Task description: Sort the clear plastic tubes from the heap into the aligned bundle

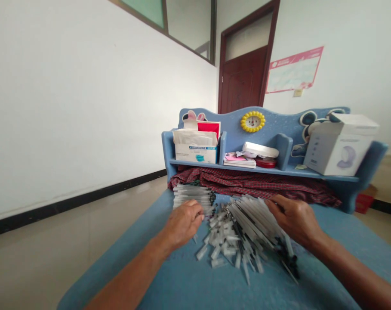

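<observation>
My left hand (pixel 184 221) is at the near edge of a neat stack of clear pens (pixel 189 193) with black ends. Its fingers are curled together, and whatever they hold is hidden. On the right, my right hand (pixel 295 217) is closed beside a loose heap of clear pen barrels (pixel 251 215). A small dark piece shows by its fingers, too blurred to name. Between the hands, short translucent pen caps (pixel 219 243) lie scattered. Thin dark-tipped refills (pixel 238 232) lie among the barrels.
The blue desk (pixel 189 280) has a shelf at the back. On it stand a mask box (pixel 195 153), papers (pixel 238 161), a red round tin (pixel 266 162) and a white carton (pixel 340 146). Checked cloth (pixel 247 185) lies bunched beneath the shelf.
</observation>
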A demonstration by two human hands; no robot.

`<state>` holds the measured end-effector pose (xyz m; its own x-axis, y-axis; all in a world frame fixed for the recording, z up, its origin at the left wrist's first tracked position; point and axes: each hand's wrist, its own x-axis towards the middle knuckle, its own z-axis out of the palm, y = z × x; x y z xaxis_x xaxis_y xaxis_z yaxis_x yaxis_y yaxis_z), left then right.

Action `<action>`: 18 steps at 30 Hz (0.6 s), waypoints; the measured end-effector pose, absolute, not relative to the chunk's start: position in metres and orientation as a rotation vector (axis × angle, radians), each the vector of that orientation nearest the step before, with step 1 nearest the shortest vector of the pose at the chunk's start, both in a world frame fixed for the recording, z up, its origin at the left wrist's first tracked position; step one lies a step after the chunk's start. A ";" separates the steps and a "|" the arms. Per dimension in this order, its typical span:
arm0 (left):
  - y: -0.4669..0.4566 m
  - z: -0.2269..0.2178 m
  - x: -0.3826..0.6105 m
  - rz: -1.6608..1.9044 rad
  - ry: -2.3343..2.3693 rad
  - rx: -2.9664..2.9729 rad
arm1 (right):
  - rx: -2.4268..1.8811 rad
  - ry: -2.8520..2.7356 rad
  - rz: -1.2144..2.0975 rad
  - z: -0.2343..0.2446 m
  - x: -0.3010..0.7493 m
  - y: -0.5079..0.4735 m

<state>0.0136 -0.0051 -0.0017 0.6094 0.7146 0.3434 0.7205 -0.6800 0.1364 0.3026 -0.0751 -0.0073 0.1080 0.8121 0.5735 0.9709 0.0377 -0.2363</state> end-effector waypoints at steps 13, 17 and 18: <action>-0.045 -0.007 0.045 -1.031 -0.395 -2.700 | -1.344 -1.833 0.458 0.005 0.251 -0.096; -0.046 -0.009 0.045 -1.058 -0.404 -2.688 | -1.369 -1.825 0.549 0.004 0.251 -0.094; -0.046 -0.010 0.045 -1.059 -0.406 -2.690 | -1.369 -1.832 0.577 0.004 0.252 -0.094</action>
<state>0.0454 -0.0460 -0.0097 0.7017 0.1735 0.6910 0.3332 -0.9372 -0.1030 0.2522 -0.0939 0.0035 -0.1330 0.9429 0.3052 0.5977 0.3220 -0.7342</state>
